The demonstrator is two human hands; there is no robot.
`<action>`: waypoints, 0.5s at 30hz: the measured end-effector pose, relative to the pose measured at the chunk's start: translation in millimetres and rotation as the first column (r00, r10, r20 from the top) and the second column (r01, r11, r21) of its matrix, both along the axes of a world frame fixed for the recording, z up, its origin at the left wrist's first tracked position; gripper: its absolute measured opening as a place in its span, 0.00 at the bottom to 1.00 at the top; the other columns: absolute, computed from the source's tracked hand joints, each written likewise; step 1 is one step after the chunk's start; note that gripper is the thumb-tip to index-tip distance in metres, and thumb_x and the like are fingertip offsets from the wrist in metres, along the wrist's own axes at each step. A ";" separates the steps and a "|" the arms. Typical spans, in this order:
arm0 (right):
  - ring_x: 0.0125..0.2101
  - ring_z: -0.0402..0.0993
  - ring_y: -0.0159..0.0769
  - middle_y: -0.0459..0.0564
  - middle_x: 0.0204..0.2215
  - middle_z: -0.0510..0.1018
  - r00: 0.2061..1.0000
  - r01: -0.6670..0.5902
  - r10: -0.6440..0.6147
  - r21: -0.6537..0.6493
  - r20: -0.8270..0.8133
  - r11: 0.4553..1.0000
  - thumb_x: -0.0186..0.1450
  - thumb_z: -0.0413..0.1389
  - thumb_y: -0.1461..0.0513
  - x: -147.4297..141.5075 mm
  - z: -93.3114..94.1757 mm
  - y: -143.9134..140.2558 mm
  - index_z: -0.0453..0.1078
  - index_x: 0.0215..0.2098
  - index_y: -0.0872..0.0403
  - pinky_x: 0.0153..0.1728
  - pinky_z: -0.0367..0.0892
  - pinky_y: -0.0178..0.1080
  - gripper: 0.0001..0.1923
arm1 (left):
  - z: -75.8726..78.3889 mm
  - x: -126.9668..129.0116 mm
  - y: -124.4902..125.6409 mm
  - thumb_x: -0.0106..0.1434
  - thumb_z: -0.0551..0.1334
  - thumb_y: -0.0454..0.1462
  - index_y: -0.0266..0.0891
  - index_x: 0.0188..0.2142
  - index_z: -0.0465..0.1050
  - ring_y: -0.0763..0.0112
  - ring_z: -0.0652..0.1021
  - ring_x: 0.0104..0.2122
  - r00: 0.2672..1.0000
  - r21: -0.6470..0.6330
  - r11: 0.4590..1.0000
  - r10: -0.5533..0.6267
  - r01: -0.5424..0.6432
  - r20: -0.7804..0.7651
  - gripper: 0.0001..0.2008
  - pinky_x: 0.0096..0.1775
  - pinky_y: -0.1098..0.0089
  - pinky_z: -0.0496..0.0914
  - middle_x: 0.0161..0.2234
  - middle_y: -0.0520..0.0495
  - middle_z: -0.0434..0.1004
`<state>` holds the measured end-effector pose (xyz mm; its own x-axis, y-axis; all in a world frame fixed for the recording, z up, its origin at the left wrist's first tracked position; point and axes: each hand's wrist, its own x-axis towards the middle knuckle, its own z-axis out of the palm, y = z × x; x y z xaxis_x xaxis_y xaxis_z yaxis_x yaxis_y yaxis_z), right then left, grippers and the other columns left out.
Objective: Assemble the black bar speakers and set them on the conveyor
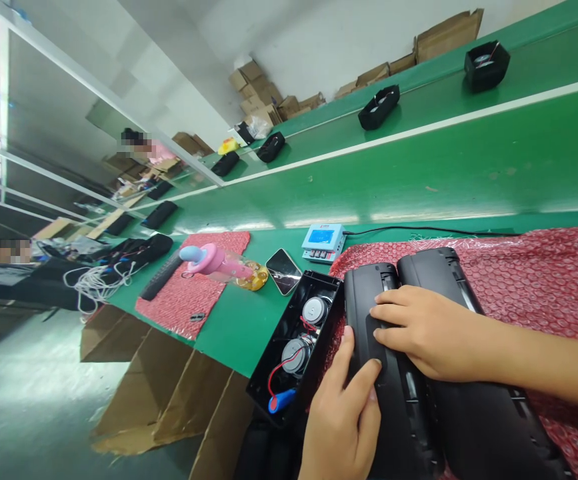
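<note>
On the red bubble wrap (pixel 543 287) at the right, the left hand (pixel 341 413) and the right hand (pixel 421 333) rest on one long black case (pixel 393 400). The right hand lies on top with its fingers spread out, and the left hand has its fingers bent over the case's long edge, not closed around it. The case looks hard and stiff, like thick plastic. It is smooth, so it might slide a bit on the wrap. I can't tell if it is heavy. Both long sides look like good places to hold, away from the little slots near the ends. A second black case (pixel 489 427) lies right beside it, under the right arm. Just left of them is an open black box (pixel 329 330). Inside are two round speakers (pixel 295 355), a red wire (pixel 270 383) and a small blue tube (pixel 283 401); the thin wire could tear easily. Past the box, a phone (pixel 283 271) and a little blue meter (pixel 323 241) sit on the green table (pixel 249 333). Further left lies a pink bottle (pixel 223 263) with something yellow at its bottom. Far across, black shells (pixel 489 79) sit in a row, and the nearest one on the right has a round part inside.
</note>
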<state>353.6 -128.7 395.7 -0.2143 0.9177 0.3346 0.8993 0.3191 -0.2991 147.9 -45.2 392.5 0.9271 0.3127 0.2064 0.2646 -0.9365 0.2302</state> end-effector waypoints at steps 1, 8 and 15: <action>0.43 0.68 0.46 0.57 0.43 0.74 1.000 -0.001 0.001 0.005 -0.002 1.000 0.58 0.50 0.69 0.0 0.1 -0.4 0.74 0.38 0.57 0.40 0.67 0.47 0.13 | -0.6 -0.2 0.2 0.62 0.51 0.28 0.39 0.47 0.71 0.63 0.65 0.59 1.000 -0.007 1.000 -0.002 0.002 0.004 0.16 0.53 0.65 0.68 0.61 0.33 0.59; 0.41 0.68 0.46 0.58 0.42 0.75 1.000 0.018 -0.018 0.008 -0.012 1.000 0.57 0.50 0.69 -2.1 3.0 -1.7 0.75 0.41 0.56 0.36 0.68 0.45 0.17 | -5.6 -2.4 4.2 0.61 0.51 0.28 0.40 0.54 0.65 0.61 0.66 0.59 1.000 -0.003 1.000 -0.001 0.001 -0.007 0.22 0.53 0.63 0.69 0.62 0.36 0.59; 0.42 0.69 0.46 0.58 0.43 0.75 0.998 0.052 -0.052 0.007 -0.040 0.999 0.57 0.48 0.70 -3.5 4.8 -1.0 0.75 0.41 0.55 0.38 0.68 0.46 0.18 | -8.9 -4.5 6.8 0.59 0.54 0.28 0.38 0.57 0.62 0.57 0.62 0.61 0.998 0.026 0.997 -0.068 0.068 -0.002 0.25 0.54 0.62 0.67 0.64 0.34 0.53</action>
<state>350.2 -129.8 400.5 -0.1529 0.9243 0.3496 0.9024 0.2748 -0.3320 143.4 -38.3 383.6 0.9462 0.2440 0.2127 0.2008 -0.9578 0.2056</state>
